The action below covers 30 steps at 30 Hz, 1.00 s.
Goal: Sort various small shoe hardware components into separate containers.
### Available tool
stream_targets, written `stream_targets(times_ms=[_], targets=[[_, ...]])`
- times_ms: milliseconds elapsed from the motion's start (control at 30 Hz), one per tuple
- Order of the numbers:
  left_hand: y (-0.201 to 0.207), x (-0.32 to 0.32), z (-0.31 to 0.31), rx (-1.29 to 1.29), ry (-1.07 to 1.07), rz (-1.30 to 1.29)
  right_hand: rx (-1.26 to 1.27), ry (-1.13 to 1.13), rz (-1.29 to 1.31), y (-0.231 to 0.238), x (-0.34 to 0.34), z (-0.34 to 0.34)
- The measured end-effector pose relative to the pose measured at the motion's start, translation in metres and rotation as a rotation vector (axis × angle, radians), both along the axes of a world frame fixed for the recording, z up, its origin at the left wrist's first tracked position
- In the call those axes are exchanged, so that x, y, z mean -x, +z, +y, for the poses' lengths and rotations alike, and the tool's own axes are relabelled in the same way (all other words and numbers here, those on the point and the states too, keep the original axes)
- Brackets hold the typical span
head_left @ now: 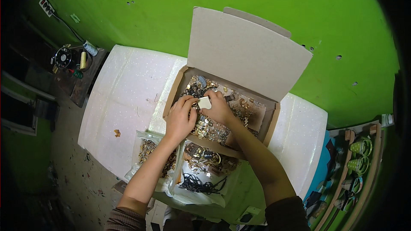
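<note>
A plastic bag (166, 185) of beads (147, 149) sits on the near side of the left hand's (180, 117) fingers, which curl by a pale card (205, 103), their grip unclear; right of them, the right hand (219, 109) pinches the card, above trinkets (205, 129) in an open box (272, 122)
</note>
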<state>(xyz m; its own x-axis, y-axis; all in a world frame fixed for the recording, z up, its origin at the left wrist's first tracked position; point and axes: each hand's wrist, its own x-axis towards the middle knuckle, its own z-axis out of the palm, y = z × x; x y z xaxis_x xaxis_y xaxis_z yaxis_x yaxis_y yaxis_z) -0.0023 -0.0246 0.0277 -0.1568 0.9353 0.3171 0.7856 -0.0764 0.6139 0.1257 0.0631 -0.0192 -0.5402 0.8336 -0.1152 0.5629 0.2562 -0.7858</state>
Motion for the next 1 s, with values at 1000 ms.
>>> stream_targets(times_ms=[1000], targets=[[-0.002,0.003,-0.006,0.041,0.139,0.022,-0.027,0.184,-0.145,0.100,-0.090,0.013]])
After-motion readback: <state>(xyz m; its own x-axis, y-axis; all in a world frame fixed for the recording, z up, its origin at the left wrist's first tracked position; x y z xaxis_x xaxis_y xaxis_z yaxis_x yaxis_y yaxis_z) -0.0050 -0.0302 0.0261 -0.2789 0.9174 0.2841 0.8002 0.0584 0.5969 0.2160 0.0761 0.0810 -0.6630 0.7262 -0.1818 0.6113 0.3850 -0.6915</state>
